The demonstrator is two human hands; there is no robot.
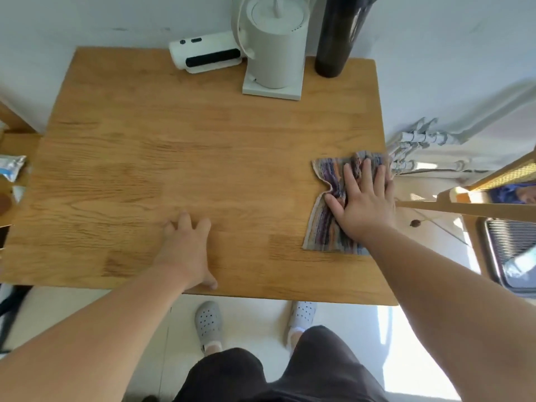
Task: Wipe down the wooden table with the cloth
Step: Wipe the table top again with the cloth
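Wiping under way: right hand (364,204) presses flat, fingers spread, on cloth (333,224) at the bench's (174,140) right edge; left hand (188,245) rests relaxed, holding nothing, near the front edge. Next, probably sweep left.

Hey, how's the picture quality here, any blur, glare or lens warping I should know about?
In the head view, wide-angle warping bows the table edges and leans the kettle and dark bottle; also in the head view, sunlight blows out the floor at lower right, and the left hand looks slightly smeared, the cloth under the right hand soft.
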